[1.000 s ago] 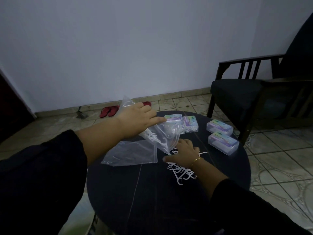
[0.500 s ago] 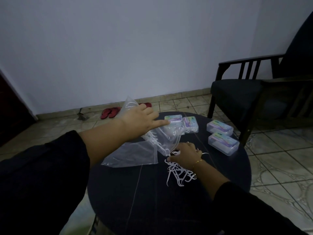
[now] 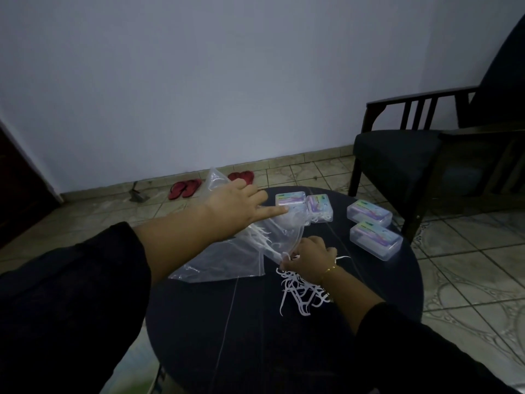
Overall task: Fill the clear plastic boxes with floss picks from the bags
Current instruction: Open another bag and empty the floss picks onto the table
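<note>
My left hand holds up a clear plastic bag by its top, index finger stretched out; white floss picks lie inside it, near its lower opening. My right hand sits at that opening with curled fingers gripping floss picks. A loose heap of white floss picks lies on the dark round table just under my right wrist. A second flat clear bag lies on the table. Several clear plastic boxes with coloured labels stand at the far side: two behind the bag, two at the right.
A dark wooden armchair stands close to the table's right far side. Red slippers and a small tool lie on the tiled floor by the wall. Tiled floor surrounds the table.
My right hand has shifted a little up and right at the bag's mouth, and more floss picks have gathered in the heap under it. The left hand keeps the bag raised.
</note>
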Demonstrator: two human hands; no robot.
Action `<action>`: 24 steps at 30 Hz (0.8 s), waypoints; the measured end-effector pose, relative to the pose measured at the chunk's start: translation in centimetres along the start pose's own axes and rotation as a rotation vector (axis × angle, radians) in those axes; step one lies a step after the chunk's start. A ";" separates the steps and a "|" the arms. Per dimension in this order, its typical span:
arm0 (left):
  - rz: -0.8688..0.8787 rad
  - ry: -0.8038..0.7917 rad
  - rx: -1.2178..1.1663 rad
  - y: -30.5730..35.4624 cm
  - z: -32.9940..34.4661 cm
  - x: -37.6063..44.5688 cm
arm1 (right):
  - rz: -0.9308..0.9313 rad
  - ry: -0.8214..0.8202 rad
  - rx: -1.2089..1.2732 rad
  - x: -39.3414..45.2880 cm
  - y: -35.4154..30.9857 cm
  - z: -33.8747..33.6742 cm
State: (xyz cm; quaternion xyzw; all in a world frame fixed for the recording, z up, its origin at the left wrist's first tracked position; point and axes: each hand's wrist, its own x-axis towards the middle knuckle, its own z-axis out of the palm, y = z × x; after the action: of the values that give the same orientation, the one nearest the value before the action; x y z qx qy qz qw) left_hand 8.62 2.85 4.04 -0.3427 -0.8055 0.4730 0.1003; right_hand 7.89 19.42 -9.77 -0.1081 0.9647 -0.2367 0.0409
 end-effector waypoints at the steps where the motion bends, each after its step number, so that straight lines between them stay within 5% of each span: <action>1: 0.000 0.000 -0.001 0.0 0.0 0.0 | 0.008 -0.005 -0.028 0.1 0.0 0.1; 18: -0.036 -0.004 -0.026 -0.7 0.0 -0.5 | 0.003 -0.126 0.235 0.4 0.3 0.9; 24: -0.077 0.013 -0.044 -1.1 0.4 -0.7 | 0.022 -0.108 0.024 -0.3 0.3 -0.1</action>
State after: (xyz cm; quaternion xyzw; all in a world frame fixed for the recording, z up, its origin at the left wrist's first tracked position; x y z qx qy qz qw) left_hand 8.42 1.80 4.81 -0.3166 -0.8276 0.4487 0.1165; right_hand 8.16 19.82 -9.83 -0.1097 0.9592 -0.2417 0.0969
